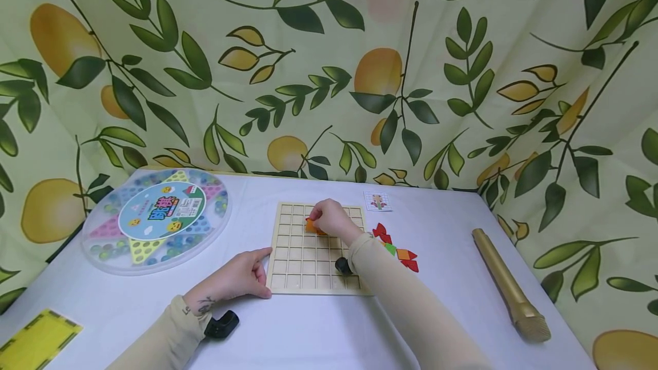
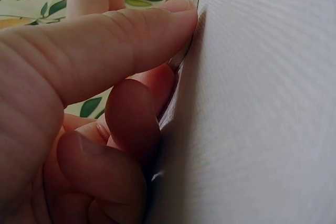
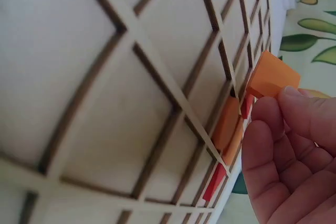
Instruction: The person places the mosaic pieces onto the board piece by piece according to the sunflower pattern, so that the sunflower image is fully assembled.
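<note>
A wooden grid board [image 1: 298, 280] lies on the white table in front of me. My left hand [image 1: 237, 276] rests at its near left corner, thumb and index finger spread along the edge and the other fingers curled underneath. Over the far part of the board, my right hand [image 1: 333, 217] pinches an orange square tile [image 3: 274, 74] between thumb and fingers, tilted above the grid. Below that tile, orange tiles [image 3: 227, 124] and a red piece [image 3: 214, 183] sit in the grid cells, partly hidden by the hand in the head view.
Red, green and orange tiles [image 1: 390, 249] lie right of the board, near a small pattern card [image 1: 377, 201]. A round marble game box [image 1: 97, 253] stands at the left, a yellow rectangular piece [image 1: 38, 340] at front left. A gold microphone-shaped object [image 1: 506, 278] lies far right.
</note>
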